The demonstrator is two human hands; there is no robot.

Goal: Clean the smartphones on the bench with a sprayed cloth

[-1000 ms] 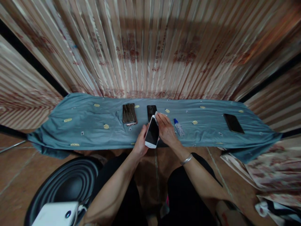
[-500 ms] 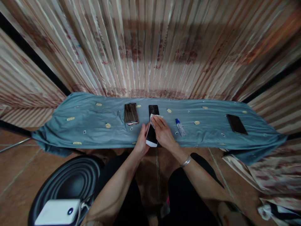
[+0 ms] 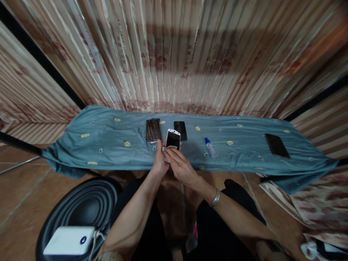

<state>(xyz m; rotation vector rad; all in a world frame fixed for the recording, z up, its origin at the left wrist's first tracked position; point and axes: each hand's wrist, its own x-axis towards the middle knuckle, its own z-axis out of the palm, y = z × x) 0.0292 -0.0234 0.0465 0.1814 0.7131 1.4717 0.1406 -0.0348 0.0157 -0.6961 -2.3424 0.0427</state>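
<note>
A white-framed smartphone is gripped along its left side by my left hand, over the near edge of the cloth-covered table. My right hand presses a white wipe, mostly hidden under its fingers, against the lower part of the phone's dark screen. Just beyond lies a black phone with a marked, cracked-looking screen. To the left rests a stack of dark phones. A clear bottle with a blue cap lies on its side to the right.
Another dark phone lies at the right end of the blue patterned cloth. A white power bank with a cable sits on a round black stool at lower left. Striped curtains hang behind the table.
My right hand has slid with the wipe from the phone's top end toward its lower end, uncovering the top. The view has shifted slightly.
</note>
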